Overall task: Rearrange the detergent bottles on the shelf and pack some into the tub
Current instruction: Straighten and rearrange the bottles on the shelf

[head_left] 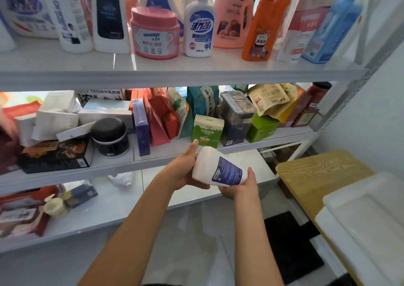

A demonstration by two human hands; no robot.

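A white bottle with a dark blue label (220, 170) lies on its side in mid-frame, held in front of the middle shelf (153, 161), its label facing up. Along the top shelf (175, 67) in the upper frame stand the other detergent containers: a white bottle with black label (110, 14), a pink jar with a pink lid (154, 33), a white pump bottle with blue label (199, 29), a pink jug (232, 16), an orange bottle (262, 27) tilted left, and a blue bottle (332, 29) leaning at the right. The white tub (367, 215) sits at the lower right of the frame on a wooden tabletop (317, 169).
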